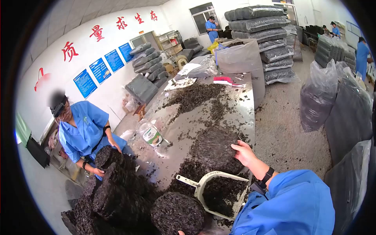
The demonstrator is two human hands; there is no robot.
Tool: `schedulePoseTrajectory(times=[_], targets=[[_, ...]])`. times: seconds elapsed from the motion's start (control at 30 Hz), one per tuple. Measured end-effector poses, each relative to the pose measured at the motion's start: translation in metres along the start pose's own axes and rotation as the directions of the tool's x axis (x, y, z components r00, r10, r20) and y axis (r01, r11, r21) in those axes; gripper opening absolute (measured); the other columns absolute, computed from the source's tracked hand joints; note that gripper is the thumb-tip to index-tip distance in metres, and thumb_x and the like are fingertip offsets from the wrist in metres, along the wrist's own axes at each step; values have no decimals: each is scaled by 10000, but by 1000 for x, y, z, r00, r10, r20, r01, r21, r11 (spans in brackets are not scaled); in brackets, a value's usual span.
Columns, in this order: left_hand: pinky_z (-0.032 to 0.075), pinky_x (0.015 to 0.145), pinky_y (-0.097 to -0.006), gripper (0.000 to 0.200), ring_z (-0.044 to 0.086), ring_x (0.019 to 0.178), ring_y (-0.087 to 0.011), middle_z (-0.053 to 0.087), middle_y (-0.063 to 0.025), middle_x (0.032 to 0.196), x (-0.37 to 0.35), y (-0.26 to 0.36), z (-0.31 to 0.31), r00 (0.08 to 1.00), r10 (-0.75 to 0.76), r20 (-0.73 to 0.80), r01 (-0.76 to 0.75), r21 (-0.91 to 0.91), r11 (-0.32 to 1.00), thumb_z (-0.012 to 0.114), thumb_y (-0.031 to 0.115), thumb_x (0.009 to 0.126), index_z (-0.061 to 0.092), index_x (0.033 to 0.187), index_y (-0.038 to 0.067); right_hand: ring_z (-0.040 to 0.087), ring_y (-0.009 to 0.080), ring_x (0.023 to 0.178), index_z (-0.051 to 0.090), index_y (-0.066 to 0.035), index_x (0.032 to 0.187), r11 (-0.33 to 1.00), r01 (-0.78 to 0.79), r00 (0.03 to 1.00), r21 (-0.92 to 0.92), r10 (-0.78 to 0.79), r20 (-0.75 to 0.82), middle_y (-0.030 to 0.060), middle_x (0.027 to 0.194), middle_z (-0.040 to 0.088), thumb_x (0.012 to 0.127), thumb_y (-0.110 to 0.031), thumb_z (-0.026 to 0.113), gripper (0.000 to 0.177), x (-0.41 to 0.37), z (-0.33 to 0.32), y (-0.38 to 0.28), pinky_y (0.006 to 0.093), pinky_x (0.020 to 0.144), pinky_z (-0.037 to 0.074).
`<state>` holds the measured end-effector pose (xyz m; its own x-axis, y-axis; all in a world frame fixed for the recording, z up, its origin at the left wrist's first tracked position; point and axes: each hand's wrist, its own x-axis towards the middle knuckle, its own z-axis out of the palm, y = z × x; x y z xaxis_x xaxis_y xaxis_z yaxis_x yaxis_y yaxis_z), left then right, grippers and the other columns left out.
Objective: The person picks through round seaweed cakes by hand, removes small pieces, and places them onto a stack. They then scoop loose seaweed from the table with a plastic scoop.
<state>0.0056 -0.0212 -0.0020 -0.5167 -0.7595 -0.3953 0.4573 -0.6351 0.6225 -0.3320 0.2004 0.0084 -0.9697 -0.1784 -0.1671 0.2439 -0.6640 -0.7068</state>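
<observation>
My right hand (244, 153) grips the right edge of a dark round cake (217, 150) of pressed, seaweed-like flakes, above the metal table. Of my left hand (181, 232), only a little shows at the bottom edge of the picture. It is against the lower rim of a second dark round cake (178, 213), its other fingers hidden. Between the two cakes and my body lies a white dustpan (199, 190) holding loose dark flakes. To the left, several more dark round cakes (117, 188) stand piled on edge.
A co-worker (84, 129) on the left has both hands at the pile. On the metal table (244, 111) lie scattered flakes (196, 96), a clear plastic jug (150, 133) and a red brush (224, 80). Bagged stacks (258, 37) and filled bags (319, 98) stand beyond and right.
</observation>
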Motion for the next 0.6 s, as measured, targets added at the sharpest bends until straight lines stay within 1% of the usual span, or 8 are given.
schedulePoseTrajectory(times=[0.17,0.23,0.27,0.3,0.33,0.37,0.5,0.6], targets=[[326,1104,-437,700,443,1261,-362,496,-148,1408,-6,6,17,1000,12,6,-13,23,1000,611,517,852,536,1347,28,634,166,957,598,-94,1154,999,-37,999,-21,37,-12,19,1066,651,901,-102,661,261,-6,8,2,356,828,518],[318,1113,-437,708,436,1267,-365,488,-143,1418,-12,6,23,996,86,21,-87,24,996,599,524,858,524,1362,33,637,180,997,568,-79,1210,1000,-1,1000,-2,1,17,39,1106,650,904,-85,631,312,-8,14,1,356,829,534],[363,1097,-469,704,464,1270,-361,430,-220,1397,-14,-24,18,811,581,77,-584,172,793,683,245,839,383,1409,-39,635,190,1029,545,-68,1245,1000,25,998,18,-26,65,49,1148,641,905,-83,619,348,-13,21,-3,371,864,541],[392,1067,-456,638,492,1245,-331,497,-178,1375,-7,-4,16,975,199,94,-186,-137,973,604,402,886,486,1355,-14,633,198,1045,537,-59,1251,999,47,993,28,-50,108,56,1174,632,908,-75,608,351,-18,29,-7,387,890,543],[398,1049,-444,702,500,1236,-310,494,-145,1398,-9,-1,20,976,205,76,-201,-57,978,604,465,871,462,1378,0,632,203,1051,533,-55,1252,997,68,989,39,-73,132,60,1182,629,914,-68,598,344,-22,35,-8,388,884,549],[392,1052,-444,692,491,1245,-310,497,-148,1393,-12,0,23,977,211,23,-210,-42,977,619,438,872,457,1384,2,636,199,1041,529,-57,1259,998,63,982,16,-65,176,63,1180,633,926,-78,595,340,-26,39,-11,381,874,553],[397,1050,-449,665,490,1254,-303,499,-133,1395,-12,-3,18,973,231,-8,-231,1,973,628,430,882,464,1383,24,639,142,1005,568,-91,1244,999,52,981,-7,-50,187,12,1160,643,924,-77,625,325,-38,49,-12,330,826,546],[399,1054,-452,643,502,1245,-297,515,-118,1383,-13,-5,17,973,232,8,-232,6,973,632,414,884,472,1378,35,623,138,1026,552,-88,1263,998,55,971,-16,-50,233,24,1161,635,927,-66,620,343,-48,54,-8,333,845,537]])
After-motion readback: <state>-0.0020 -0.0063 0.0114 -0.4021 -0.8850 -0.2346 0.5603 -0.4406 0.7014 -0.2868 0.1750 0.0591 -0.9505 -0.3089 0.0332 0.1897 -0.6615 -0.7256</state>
